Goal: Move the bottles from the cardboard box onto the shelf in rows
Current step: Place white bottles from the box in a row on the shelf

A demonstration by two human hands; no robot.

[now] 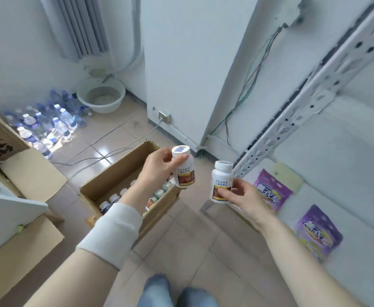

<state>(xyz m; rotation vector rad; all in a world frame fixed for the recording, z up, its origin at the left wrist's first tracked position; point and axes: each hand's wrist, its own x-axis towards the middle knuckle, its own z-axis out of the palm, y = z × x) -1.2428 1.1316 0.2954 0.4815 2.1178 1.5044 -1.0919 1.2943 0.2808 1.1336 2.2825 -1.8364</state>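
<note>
My left hand (pixel 157 166) grips a white pill bottle (pixel 185 171) with a red-brown label, held upright above the right end of the open cardboard box (pixel 115 173). My right hand (pixel 245 198) holds a second, matching white bottle (pixel 221 182) just to the right, between the box and the white metal shelf (pixel 345 156). Inside the box, several more bottles (pixel 115 199) stand in rows, partly hidden by my left forearm. The shelf's lower board (pixel 359 209) lies right of my right hand.
Two purple pouches (pixel 272 190) (pixel 319 231) lie on the low shelf board. The shelf's perforated upright (pixel 292 120) slants up to the right. Other cardboard boxes (pixel 26 173) stand at left, water bottles (pixel 44 122) and a basin (pixel 101 96) by the far wall, a cable (pixel 106 154) across the tiled floor.
</note>
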